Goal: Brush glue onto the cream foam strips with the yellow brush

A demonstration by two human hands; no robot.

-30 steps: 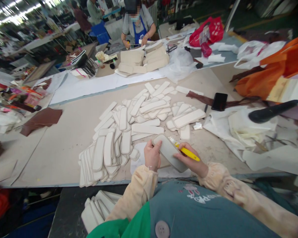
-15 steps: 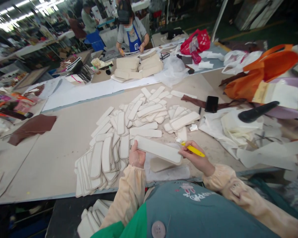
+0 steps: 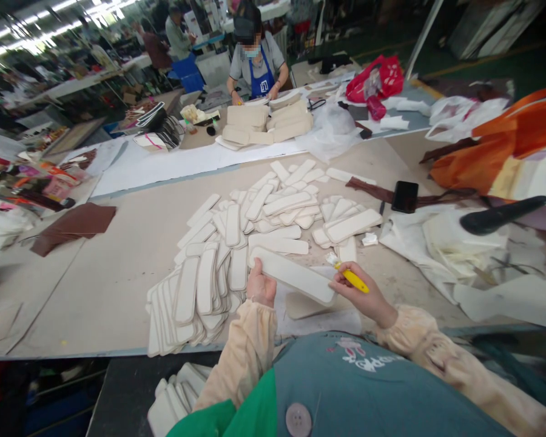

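Note:
My left hand (image 3: 261,286) grips the left end of a long off-white strip with rounded corners (image 3: 295,276), thumb on top. The strip slopes down to the right, above the table. My right hand (image 3: 361,291) is closed around a yellow-handled brush (image 3: 353,278), whose white bristles point up and left. The fingers of that hand also touch the strip's right end. Beneath the strip, a beige piece (image 3: 303,305) lies on a white sheet (image 3: 346,321). Just left and beyond is a big spread pile of similar strips (image 3: 200,285).
A black phone (image 3: 404,196) and a white container with a black spout-like part (image 3: 466,240) are at the right. An orange bag (image 3: 519,145) lies beyond them. Brown material (image 3: 75,227) rests at the left. Across the table a co-worker (image 3: 260,67) handles beige pieces.
The view has shifted, so the table sits slightly farther right. Both hands keep their hold on the strip and brush; the brush handle has tilted slightly steeper.

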